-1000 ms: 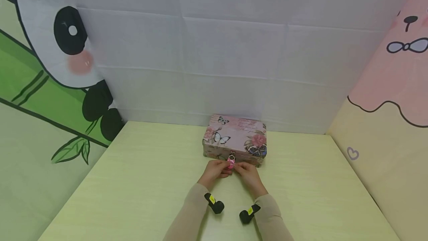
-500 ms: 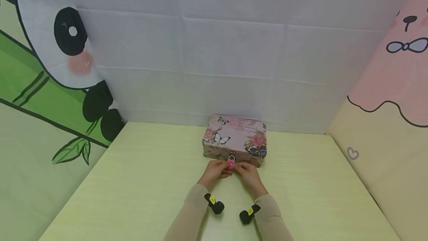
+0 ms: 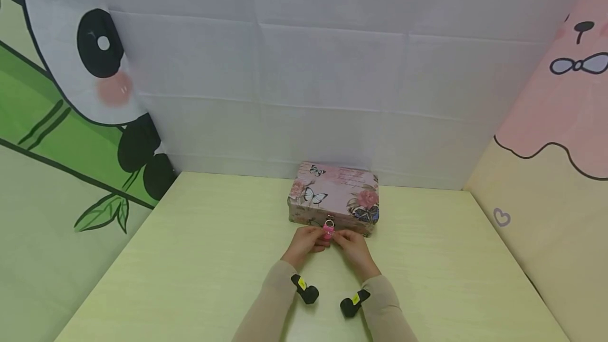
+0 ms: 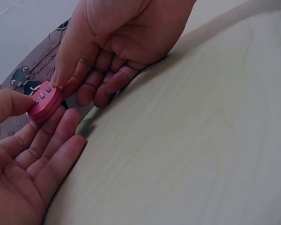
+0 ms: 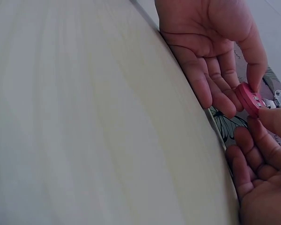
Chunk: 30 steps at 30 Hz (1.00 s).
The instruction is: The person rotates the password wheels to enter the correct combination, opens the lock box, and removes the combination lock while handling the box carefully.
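Note:
A small pink combination padlock [image 4: 45,101] hangs by its shackle from the metal clasp [image 4: 20,76] on a box [image 3: 334,194] with flowers and butterflies printed on it. My left hand [image 3: 304,244] pinches the padlock from the left. In the left wrist view its thumb lies on the face near the number dials and its fingers are underneath. From the other side my right hand [image 3: 353,249] pinches the padlock's edge between thumb and forefinger, as the right wrist view shows. Its other fingers are loosely bent. The lid of the box is down. The digits are too small to read.
The box stands at the back of a pale wood table [image 3: 214,257], close to a white cloth wall [image 3: 328,67]. Printed side walls rise at left and right. A black wrist camera [image 3: 310,294] sits on the left sleeve, another black camera [image 3: 349,307] on the right.

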Motion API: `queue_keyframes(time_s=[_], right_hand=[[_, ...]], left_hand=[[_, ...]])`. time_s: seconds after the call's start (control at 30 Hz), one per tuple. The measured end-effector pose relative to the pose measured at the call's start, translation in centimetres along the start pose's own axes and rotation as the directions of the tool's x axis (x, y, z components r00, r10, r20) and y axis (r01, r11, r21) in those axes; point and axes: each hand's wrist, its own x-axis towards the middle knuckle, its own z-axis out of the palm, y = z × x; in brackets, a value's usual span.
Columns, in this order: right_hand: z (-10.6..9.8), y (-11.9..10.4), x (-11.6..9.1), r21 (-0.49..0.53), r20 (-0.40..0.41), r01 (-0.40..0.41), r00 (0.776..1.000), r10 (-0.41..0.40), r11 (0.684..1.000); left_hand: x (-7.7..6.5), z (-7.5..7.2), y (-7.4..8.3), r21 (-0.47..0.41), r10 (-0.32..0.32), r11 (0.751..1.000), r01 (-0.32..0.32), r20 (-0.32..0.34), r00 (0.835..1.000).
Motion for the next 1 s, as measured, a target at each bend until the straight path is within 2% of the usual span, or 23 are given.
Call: queue_keyframes(time_s=[0.13, 0.23, 1.0], right_hand=[[0.00, 0.00, -0.05, 0.005, -0.003, 0.004, 1.000, -0.004, 1.000], [0.00, -0.08, -0.12, 0.010, -0.004, 0.002, 1.000, -0.002, 1.000], [0.10, -0.11, -0.04, -0.004, -0.010, 0.011, 1.000, -0.011, 1.000]], left_hand=[[0.07, 0.15, 0.19, -0.026, -0.059, 0.998, 0.058, -0.039, 0.998], [0.04, 0.17, 0.32, -0.039, -0.077, 0.996, 0.076, -0.046, 0.996], [-0.41, -0.13, 0.37, -0.029, -0.022, 0.999, 0.022, 0.000, 1.000]])
